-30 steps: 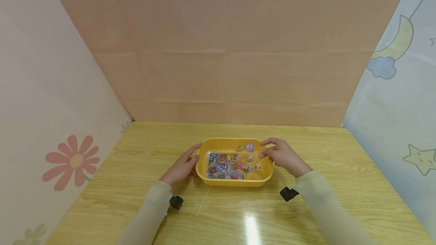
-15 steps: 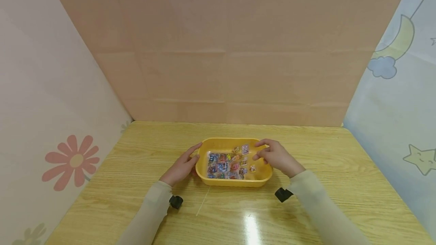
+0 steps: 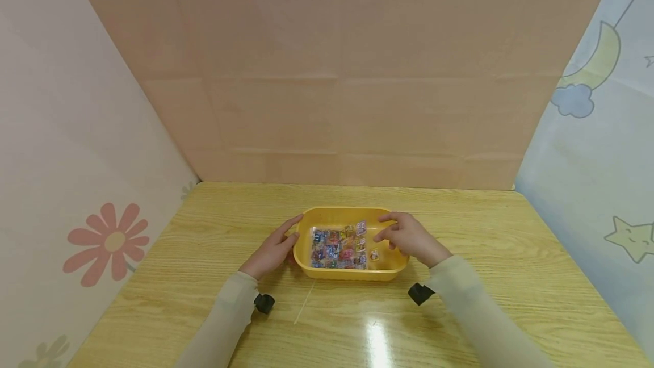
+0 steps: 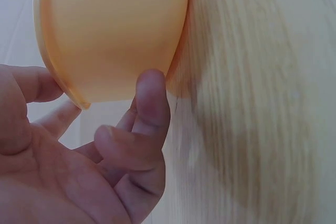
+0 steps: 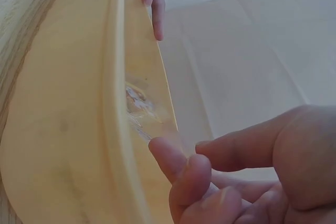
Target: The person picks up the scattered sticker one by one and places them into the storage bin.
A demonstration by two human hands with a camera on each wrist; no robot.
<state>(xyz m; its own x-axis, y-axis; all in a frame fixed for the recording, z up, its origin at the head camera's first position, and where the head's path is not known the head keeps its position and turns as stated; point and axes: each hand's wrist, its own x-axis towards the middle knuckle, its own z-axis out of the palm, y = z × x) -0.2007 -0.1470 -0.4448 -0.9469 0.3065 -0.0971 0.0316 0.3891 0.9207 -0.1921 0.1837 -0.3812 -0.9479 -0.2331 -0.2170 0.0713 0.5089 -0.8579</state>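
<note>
On the table stands a yellow plastic basin (image 3: 352,274), its end wall (image 4: 115,35) large in the left wrist view. My left hand (image 3: 271,251) grips its left end, with fingers at the rim and others curled against the outer wall. Inside lie clear sheets of small colourful stickers (image 3: 332,251). Another clear sticker sheet (image 3: 361,231) overlaps them on the right. My right hand (image 3: 409,237) is over the basin's right end, thumb and fingers bent at that sheet's right edge. In the right wrist view, part of the shiny sheet (image 5: 137,98) shows beside the fingertips.
The wood-grain table (image 3: 245,209) spreads all round the basin. A thin pale strip (image 3: 305,302) lies on it in front. Brown paper (image 3: 332,101) hangs behind, with printed walls at both sides. Dark wrist mounts (image 3: 264,303) sit under both forearms.
My right hand has moved left, and the clear sticker sheet has shifted left with it, over the other stickers. The left hand and the basin stay in place.
</note>
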